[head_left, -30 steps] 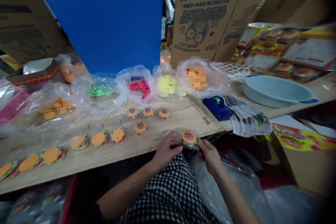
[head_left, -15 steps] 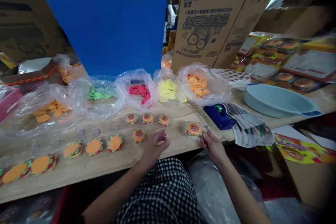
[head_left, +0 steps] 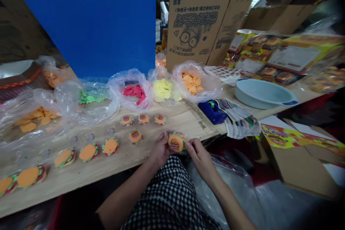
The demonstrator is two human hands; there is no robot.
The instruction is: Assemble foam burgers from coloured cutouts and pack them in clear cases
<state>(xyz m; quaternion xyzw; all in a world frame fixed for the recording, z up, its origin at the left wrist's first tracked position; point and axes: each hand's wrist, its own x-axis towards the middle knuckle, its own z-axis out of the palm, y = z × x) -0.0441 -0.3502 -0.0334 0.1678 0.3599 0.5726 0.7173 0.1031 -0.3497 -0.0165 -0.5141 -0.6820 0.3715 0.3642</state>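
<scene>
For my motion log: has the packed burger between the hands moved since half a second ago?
Yes. Judged against the blue tape dispenser, the packed burger has shifted left and closer to the checked cloth.

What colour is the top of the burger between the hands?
The burger is orange on top, seen best in the head view.
</scene>
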